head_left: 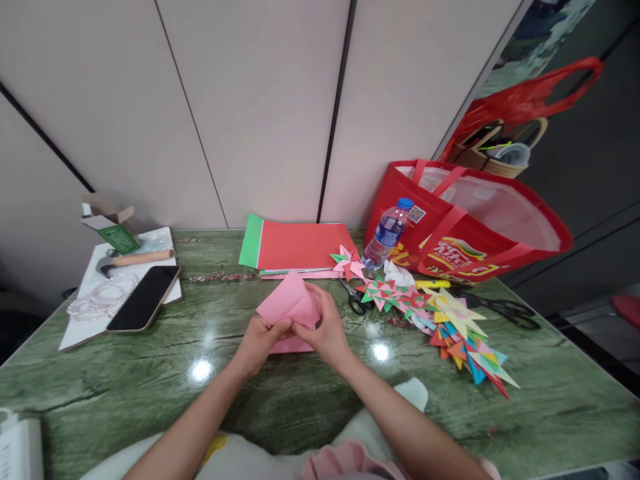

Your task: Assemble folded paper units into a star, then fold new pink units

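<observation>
Between both hands, just above the table, is a pink sheet of paper [290,300], partly folded over. My left hand [261,339] pinches its lower left edge with thumb and fingers. On the other side, my right hand [327,328] grips the paper's right edge, its thumb close to the left thumb. Under the hands lies another pink paper [293,345], mostly covered. Behind them rests a stack of coloured paper with a red sheet [305,245] on top and a green sheet [251,241] at its left. Small scissors [356,303] lie right of my right hand.
Folded paper stars [395,295] spread over the right side, near a water bottle [387,233] and a red shopping bag [450,220]. Larger black scissors [505,310] lie farther right. At left are a phone [145,299], a hammer [140,259], a bead string [103,297] and a green box [119,235].
</observation>
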A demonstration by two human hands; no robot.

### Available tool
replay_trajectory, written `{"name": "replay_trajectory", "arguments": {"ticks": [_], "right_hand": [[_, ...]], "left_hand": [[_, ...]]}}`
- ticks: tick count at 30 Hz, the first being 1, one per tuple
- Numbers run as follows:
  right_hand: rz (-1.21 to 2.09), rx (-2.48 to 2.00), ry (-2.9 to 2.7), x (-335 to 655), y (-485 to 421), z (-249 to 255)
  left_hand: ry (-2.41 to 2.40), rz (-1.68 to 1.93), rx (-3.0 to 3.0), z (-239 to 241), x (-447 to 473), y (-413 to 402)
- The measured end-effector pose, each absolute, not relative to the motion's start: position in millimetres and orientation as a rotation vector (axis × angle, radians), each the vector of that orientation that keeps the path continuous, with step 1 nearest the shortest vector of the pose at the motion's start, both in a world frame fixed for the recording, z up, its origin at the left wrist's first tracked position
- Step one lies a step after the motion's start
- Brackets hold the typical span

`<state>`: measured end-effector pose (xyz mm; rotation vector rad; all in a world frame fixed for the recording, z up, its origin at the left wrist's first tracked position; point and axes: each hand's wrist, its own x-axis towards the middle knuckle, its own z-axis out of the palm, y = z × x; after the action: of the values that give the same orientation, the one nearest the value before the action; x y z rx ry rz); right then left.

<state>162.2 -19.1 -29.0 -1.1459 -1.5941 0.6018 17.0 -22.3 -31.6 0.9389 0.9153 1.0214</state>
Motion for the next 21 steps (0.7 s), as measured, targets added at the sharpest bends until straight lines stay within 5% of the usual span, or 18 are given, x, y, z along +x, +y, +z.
{"name": "replay_trajectory", "arguments": {"ticks": [21], "right_hand": [[1.107, -0.994, -1.331, 164.9, -13.0, -40.1]], "left_hand": [[1.011, 0.845, 0.968, -16.5, 9.7, -20.8]]}}
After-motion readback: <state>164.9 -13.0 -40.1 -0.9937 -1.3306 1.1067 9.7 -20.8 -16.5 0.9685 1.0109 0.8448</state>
